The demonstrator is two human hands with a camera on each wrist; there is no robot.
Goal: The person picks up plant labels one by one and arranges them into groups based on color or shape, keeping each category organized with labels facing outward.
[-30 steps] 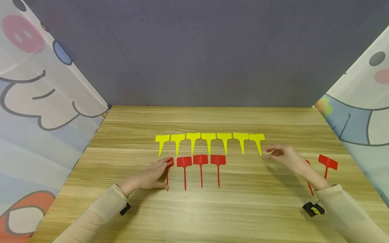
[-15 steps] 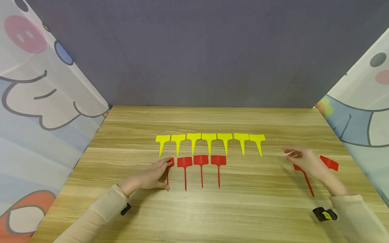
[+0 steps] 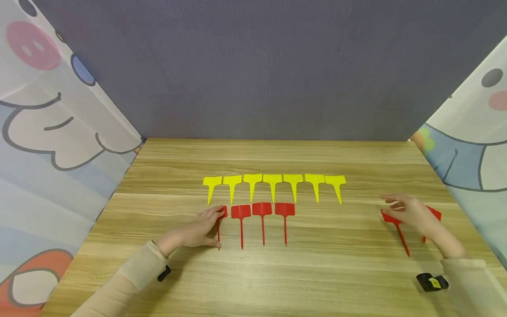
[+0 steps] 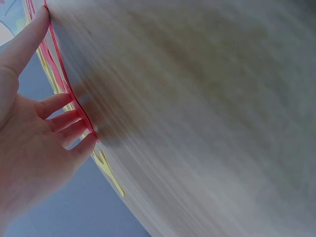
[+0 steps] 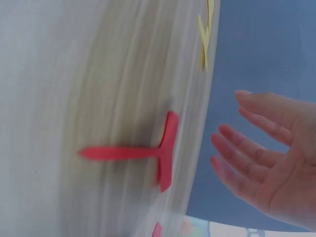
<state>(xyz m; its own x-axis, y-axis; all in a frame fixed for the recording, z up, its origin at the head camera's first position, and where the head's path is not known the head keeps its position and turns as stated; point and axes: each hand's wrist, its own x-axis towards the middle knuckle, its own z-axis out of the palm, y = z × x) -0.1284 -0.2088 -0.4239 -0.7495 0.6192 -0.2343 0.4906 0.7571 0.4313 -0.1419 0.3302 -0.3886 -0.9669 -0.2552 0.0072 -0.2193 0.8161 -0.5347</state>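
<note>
My left hand (image 3: 195, 230) rests on the leftmost red T-shaped plant label (image 3: 225, 212), fingertips on its head and thumb near the stem's tip. In the left wrist view that red label (image 4: 58, 59) runs along beneath the thumb and fingers. Three more red labels (image 3: 262, 208) lie to its right in a row. At the right, my right hand (image 3: 413, 215) hovers over a separate red label (image 3: 402, 237), partly covering its head. Its fingers are loosely bent and hold nothing; the right wrist view shows this label (image 5: 165, 148) apart from the hand (image 5: 276, 158).
Several yellow T-shaped plant labels (image 3: 272, 178) form a row behind the red ones. Another red label (image 3: 435, 214) lies at the far right, partly hidden by the right forearm. A grey panel (image 3: 277, 70) stands behind the wooden table (image 3: 261, 281), with cartoon-printed cloth (image 3: 31, 132) at both sides.
My right hand has moved right, from near the end of the yellow row to over the loose red labels. The left hand stays on its red label.
</note>
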